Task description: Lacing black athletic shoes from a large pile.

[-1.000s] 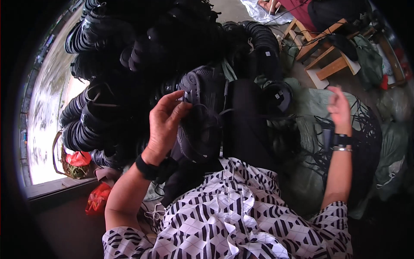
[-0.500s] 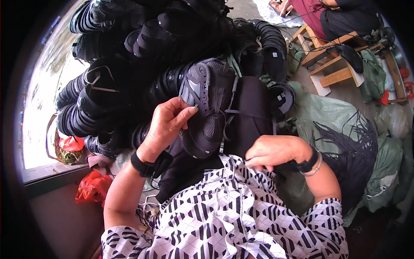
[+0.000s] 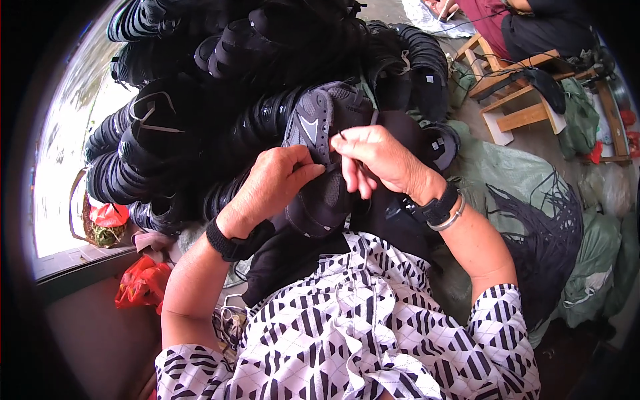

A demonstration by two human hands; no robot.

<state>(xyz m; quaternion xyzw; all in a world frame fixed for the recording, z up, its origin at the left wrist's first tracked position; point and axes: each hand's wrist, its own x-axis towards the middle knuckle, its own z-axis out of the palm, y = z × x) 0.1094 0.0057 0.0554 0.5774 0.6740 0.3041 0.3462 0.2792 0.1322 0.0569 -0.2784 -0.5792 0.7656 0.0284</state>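
A dark grey and black shoe upper (image 3: pixel 323 203) with a light-edged side mark and a row of eyelets lies across my lap, toe toward me. My left hand (image 3: pixel 277 183) is closed in a pinch at the lower eyelets; what its fingertips grip is hidden. Just above and to the right, my right hand (image 3: pixel 383 157) pinches a dark shoelace (image 3: pixel 342 135) between thumb and forefinger, by the eyelet row. Its other fingers curl loosely below. Both hands are close together over the upper, which they partly cover.
Stacked black shoe uppers (image 3: pixel 113 160) rise in front and to the left. Dark laces (image 3: pixel 543 220) lie in a bunch on a green plastic sack (image 3: pixel 490 157) at right. Beyond are a wooden stool (image 3: pixel 523 117) and a seated person (image 3: pixel 547 30). A red bag (image 3: pixel 143 283) is at left.
My right hand has moved from near my waist up and left to the eyelets, and now pinches a lace there. My left hand has shifted slightly right, still pinching.
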